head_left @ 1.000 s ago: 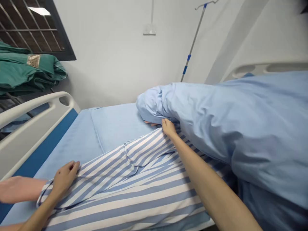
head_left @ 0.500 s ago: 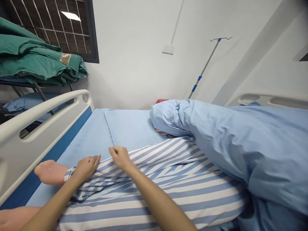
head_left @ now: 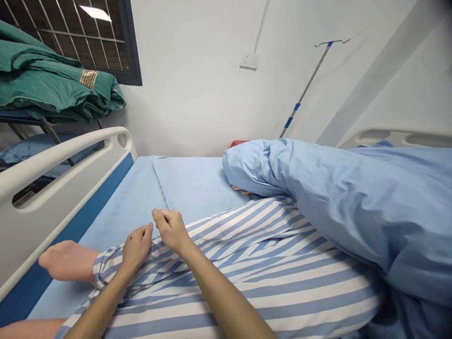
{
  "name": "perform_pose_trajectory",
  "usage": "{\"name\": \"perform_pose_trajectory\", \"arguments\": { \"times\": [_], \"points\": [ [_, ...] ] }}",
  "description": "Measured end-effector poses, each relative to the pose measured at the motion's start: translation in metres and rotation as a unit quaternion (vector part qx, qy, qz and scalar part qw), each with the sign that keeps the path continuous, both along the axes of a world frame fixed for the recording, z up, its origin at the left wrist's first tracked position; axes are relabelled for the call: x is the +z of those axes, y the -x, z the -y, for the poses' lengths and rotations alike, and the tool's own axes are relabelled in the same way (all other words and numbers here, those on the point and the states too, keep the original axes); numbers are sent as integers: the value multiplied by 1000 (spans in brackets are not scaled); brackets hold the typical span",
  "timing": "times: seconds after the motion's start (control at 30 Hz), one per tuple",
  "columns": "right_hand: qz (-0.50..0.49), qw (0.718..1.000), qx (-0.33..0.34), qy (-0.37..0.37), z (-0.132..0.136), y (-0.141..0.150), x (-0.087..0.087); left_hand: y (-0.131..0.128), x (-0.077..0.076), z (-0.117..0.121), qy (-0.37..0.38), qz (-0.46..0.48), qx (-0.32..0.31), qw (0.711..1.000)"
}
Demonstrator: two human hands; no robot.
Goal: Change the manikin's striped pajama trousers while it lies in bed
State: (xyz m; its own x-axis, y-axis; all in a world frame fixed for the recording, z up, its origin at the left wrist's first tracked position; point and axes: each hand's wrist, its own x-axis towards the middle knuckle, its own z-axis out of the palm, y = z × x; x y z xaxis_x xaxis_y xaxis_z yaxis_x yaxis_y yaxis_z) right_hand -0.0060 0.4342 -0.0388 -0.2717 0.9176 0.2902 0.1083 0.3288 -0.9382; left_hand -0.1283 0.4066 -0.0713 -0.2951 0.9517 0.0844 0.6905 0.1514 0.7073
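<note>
A figure in blue-and-white striped trousers (head_left: 254, 263) lies across the bed, its bare foot (head_left: 68, 260) sticking out of the near-left trouser leg. My left hand (head_left: 138, 247) rests on the lower part of that leg, back upward, fingers curled together against the striped cloth. Just right of it, my right hand (head_left: 171, 230) is closed like a fist at the leg's far edge, thumb on top. Whatever its fingers may hold is hidden. The two hands nearly touch. A second leg (head_left: 33, 328) shows at the bottom left.
A light blue quilt (head_left: 339, 188) covers the figure's upper part; fingertips (head_left: 241, 189) peek from under it. At left stands the bed's cream end board (head_left: 63, 150). A drip pole (head_left: 307, 89) leans by the wall. Green bedding (head_left: 60, 89) is piled beyond the board.
My left hand has moved right, closer to my right hand, and its fingers have curled. The lower trouser leg looks less bunched. The view has shifted slightly.
</note>
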Motion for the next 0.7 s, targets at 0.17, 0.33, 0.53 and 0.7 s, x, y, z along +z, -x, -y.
{"name": "perform_pose_trajectory", "arguments": {
  "times": [0.17,0.33,0.53,0.7],
  "points": [
    [65,997,-21,41,-11,-27,-12,-34,6,-6,-94,189,16,977],
    [57,998,-29,15,-17,-48,-16,-63,1,-13,-91,168,13,982],
    [67,996,-43,34,-25,-79,-7,-84,4,-25,-109,149,-2,983],
    [50,997,-63,22,-36,-103,-7,-115,14,-46,-110,118,-6,987]
  ]
}}
